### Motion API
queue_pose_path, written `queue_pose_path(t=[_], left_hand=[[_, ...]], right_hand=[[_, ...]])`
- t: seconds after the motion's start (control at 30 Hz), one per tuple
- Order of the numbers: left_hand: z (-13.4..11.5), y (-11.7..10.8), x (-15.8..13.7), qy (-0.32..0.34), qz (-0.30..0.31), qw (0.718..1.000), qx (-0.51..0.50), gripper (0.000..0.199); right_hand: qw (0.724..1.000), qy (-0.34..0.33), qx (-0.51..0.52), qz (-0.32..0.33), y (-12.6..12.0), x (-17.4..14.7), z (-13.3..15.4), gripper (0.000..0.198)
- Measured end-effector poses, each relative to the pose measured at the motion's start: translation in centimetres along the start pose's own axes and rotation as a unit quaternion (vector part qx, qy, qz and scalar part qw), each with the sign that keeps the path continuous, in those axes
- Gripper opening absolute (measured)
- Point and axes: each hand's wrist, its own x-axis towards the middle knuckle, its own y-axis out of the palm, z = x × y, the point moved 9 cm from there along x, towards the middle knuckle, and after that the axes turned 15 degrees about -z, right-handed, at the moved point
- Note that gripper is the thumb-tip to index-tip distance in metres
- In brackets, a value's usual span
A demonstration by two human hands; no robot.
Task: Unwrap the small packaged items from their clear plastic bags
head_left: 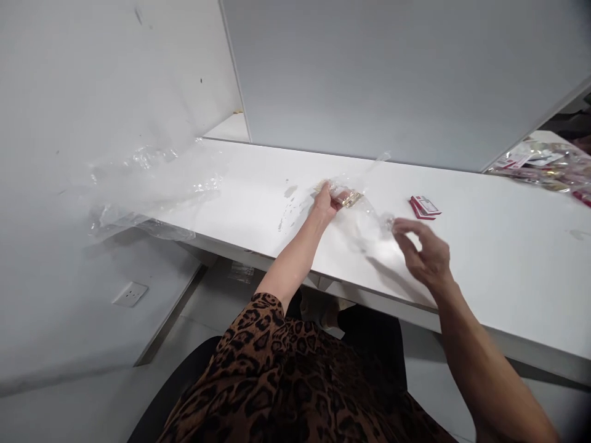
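Note:
Over the middle of the white table, my left hand is closed around a clear plastic bag with shiny gold-coloured pieces in it. What exactly the gold pieces are I cannot make out. To the right, my right hand pinches the bag's other end between thumb and fingertips, so the plastic stretches between both hands. Motion blurs the plastic near the right fingertips. A small stack of red and white cards lies on the table just beyond my right hand.
Crumpled clear plastic bags lie at the table's left end against the wall. Several filled packets sit at the far right. A grey panel rises behind the white table. A wall socket is low on the left.

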Motion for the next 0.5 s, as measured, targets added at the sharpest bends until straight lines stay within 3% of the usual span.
queue_pose_path(t=[0.07,0.13,0.17,0.2,0.27,0.33,0.37,0.5], left_hand=[[0.6,0.2,-0.5,-0.029,0.021,0.999,0.028,0.030],[1.5,0.7,-1.1,-0.047,0.058,0.994,0.077,0.033],[1.8,0.9,-1.4,-0.047,0.074,0.991,0.101,0.033],[2.1,1.1,-1.6,-0.043,0.088,0.987,0.124,0.034],[2.6,1.3,-2.0,-0.029,0.113,0.979,0.165,0.034],[3.0,1.5,-2.5,-0.018,0.137,0.969,0.206,0.036],[3.1,1.6,-2.8,-0.013,0.150,0.963,0.225,0.037],[3.4,1.8,-4.0,0.011,0.191,0.940,0.282,0.034]], right_hand=[[0.991,0.016,0.004,0.129,0.6,-2.5,1.4,0.015],[0.962,0.045,0.037,0.265,1.0,-4.6,3.1,0.016],[0.952,0.062,0.059,0.294,0.7,-4.9,4.0,0.015],[0.953,0.073,0.078,0.285,0.2,-4.4,4.7,0.014],[0.979,0.062,0.073,0.180,-1.0,-1.6,5.4,0.013],[0.997,0.006,0.010,0.079,-1.2,1.2,5.1,0.013],[0.997,-0.031,-0.025,0.060,-0.3,2.2,4.6,0.019],[0.977,-0.144,-0.123,0.097,5.4,4.7,0.8,0.042]])
